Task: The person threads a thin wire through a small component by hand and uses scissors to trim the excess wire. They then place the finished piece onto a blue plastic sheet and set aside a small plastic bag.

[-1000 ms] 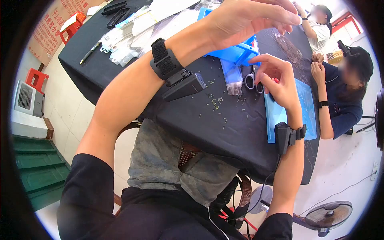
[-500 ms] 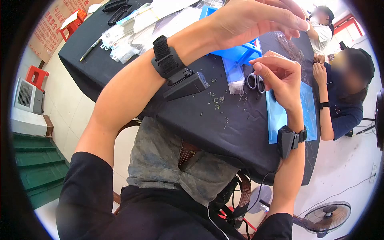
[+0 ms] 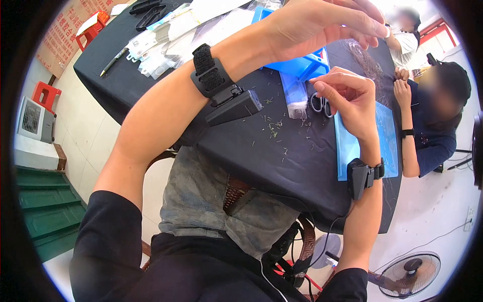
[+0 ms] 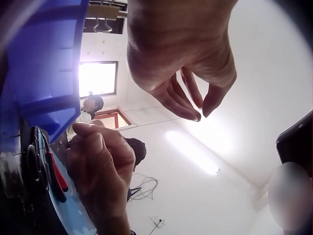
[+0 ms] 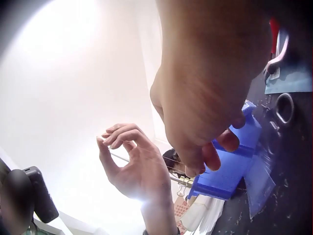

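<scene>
Both grips, left hand (image 3: pixel 322 27) and right hand (image 3: pixel 356 98): fingertips close together, contents can't tell; best move slowly, clear of blue bin (image 3: pixel 302 65).

We noted red Chinese characters (image 3: pixel 56 31) on the brown board (image 3: pixel 64 43) at upper left of the head view; we read 山 and 胶合, the remainder being too blurred. Red print (image 5: pixel 182 209) in the right wrist view was illegible.
</scene>
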Motion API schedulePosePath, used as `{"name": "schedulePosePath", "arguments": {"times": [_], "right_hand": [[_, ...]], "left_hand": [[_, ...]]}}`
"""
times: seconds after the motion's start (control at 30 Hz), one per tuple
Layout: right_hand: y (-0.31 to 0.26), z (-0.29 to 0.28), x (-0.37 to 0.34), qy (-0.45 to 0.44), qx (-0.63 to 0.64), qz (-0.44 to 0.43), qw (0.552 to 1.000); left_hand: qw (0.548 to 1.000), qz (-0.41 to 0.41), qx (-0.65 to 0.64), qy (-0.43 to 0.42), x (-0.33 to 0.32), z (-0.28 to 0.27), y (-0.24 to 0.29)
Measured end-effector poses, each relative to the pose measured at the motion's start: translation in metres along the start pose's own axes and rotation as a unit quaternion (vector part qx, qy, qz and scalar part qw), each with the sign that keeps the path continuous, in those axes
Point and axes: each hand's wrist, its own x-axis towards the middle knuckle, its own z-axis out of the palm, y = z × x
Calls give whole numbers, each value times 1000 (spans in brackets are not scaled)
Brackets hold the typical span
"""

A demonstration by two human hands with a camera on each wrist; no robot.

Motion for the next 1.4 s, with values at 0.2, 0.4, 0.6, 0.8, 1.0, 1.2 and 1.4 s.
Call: {"name": "schedulePosePath", "arguments": {"times": [0.2,0.4,0.6,0.8,1.0,1.2,1.4], "right_hand": [[-3,-5,0,-23,-39,31,999],[-7,-4,-1,-123,-82,73,986],[-5,14,1,-136,-65,90,985],[3,21,0,-111,-47,99,988],[3,26,0,-95,-26,79,992],[3,29,0,-84,-34,71,993],[0,22,0,-103,-22,82,991]], "left_hand": [[1000,1,1,-1,1,0,2],[1000,18,-16,-18,5,-4,2],[999,27,-36,-31,6,-6,1],[997,44,-48,-46,6,-5,2],[997,46,-48,-46,5,-3,3],[998,36,-37,-33,4,2,5],[999,47,-10,-23,0,11,13]]}}
